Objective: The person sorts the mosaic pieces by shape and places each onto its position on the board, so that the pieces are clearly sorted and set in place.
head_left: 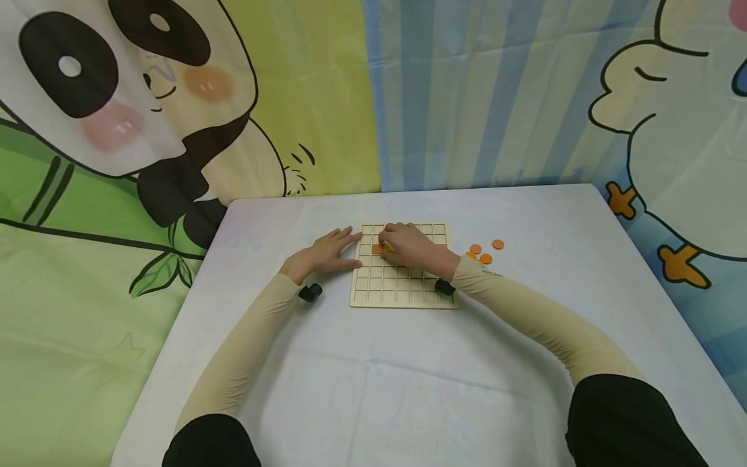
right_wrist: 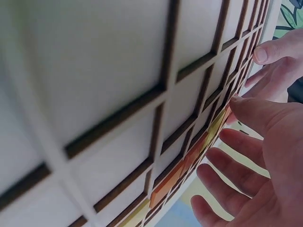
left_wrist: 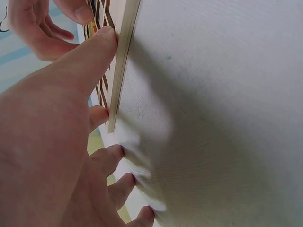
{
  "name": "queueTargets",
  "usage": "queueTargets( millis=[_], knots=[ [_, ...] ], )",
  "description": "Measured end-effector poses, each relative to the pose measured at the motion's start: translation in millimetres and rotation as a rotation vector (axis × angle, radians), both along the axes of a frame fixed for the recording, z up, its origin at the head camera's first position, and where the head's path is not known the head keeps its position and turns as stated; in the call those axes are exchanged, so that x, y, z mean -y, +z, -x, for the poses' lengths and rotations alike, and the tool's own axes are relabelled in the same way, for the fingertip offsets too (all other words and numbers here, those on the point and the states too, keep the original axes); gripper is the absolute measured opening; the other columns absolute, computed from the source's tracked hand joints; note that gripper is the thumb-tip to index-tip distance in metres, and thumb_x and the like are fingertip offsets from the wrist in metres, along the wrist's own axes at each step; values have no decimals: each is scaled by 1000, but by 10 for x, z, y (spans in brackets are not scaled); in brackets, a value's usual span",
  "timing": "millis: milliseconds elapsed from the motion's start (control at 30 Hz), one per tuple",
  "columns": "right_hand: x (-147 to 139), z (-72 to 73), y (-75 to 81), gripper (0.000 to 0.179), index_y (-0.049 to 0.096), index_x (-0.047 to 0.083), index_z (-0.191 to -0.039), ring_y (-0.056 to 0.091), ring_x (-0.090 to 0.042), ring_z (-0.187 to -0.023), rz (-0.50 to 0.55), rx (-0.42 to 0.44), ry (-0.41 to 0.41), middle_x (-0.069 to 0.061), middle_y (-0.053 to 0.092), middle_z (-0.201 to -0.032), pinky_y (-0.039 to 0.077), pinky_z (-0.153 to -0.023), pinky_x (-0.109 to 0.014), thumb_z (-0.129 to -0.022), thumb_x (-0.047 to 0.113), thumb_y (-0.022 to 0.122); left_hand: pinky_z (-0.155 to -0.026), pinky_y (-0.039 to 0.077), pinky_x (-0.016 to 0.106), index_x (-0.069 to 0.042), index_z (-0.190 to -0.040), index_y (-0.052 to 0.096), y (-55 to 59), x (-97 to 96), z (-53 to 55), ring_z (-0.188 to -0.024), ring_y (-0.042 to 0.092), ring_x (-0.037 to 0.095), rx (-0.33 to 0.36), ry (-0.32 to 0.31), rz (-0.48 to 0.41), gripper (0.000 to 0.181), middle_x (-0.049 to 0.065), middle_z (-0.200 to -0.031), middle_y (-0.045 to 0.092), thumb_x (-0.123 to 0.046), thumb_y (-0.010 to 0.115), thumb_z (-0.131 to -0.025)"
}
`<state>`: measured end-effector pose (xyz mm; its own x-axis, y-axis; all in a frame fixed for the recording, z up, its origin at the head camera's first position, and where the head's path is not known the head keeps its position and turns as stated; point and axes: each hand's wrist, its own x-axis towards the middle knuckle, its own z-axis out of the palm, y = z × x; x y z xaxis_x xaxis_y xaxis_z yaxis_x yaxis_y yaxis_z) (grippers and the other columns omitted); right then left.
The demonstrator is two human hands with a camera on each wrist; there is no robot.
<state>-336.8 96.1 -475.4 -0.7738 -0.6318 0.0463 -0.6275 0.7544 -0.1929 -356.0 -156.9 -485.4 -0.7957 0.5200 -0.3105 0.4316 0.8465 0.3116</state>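
Observation:
A pale wooden grid board (head_left: 403, 298) lies on the table. My left hand (head_left: 327, 253) is at its left side, fingers spread, with the thumb (left_wrist: 102, 40) pressing the board's edge in the left wrist view. Over the upper part of the board, my right hand (head_left: 408, 246) bends its fingers down to a row of coloured pieces. A yellow piece (head_left: 388, 247) shows at its fingertips, beside an orange piece (head_left: 377, 249); another orange piece (head_left: 441, 246) is right of the hand. In the right wrist view, the thumb (right_wrist: 244, 106) is close to the row, with the fingers loosely bent.
Several loose orange discs (head_left: 486, 259) lie on the white table (head_left: 373, 370) right of the board, near my right forearm. A cartoon-printed cloth (head_left: 496, 91) hangs behind the table. Each wrist wears a small black camera (head_left: 311, 292).

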Motion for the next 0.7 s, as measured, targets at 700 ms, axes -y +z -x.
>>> queueTargets(
  millis=[700],
  knots=[
    [-573,-265,78,30,68,11,-119,60,-31,-118,8,-18,-26,-11,64,-127,48,-99,-53,-97,31,69,-126,13,59,-28,-162,20,26,-17,-19,-157,6,38,2,2,-13,84,8,-171,8,-63,56,-95]
  ],
)
